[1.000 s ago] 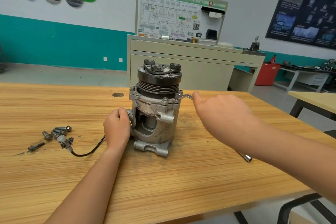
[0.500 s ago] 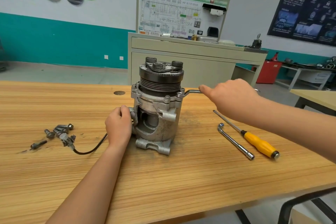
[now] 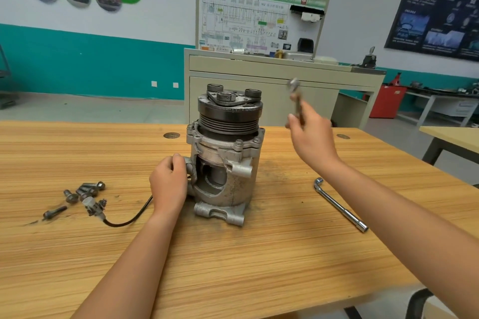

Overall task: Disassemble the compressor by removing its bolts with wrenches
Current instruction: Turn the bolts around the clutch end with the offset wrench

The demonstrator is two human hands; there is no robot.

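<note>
The grey compressor [image 3: 225, 158] stands upright on the wooden table [image 3: 233, 261], black pulley on top and bolts [image 3: 238, 142] around its flange. My left hand [image 3: 169, 184] grips the housing's left side. My right hand [image 3: 309, 134] is raised to the right of the pulley, apart from the compressor. It holds a small metal wrench [image 3: 296, 97] that points upward, blurred by motion. Removed bolts [image 3: 83, 193] lie on the table at the left.
An L-shaped socket wrench [image 3: 339, 204] lies on the table to the right of the compressor. A black cable with a connector [image 3: 96, 208] runs left from the housing. A beige cabinet [image 3: 272, 90] stands behind the table. Another table [image 3: 451, 137] is at the far right.
My right hand has lifted the wrench off the flange bolt and swung it upward. The left hand stays on the housing. The yellow-handled screwdriver is hidden behind my right arm.
</note>
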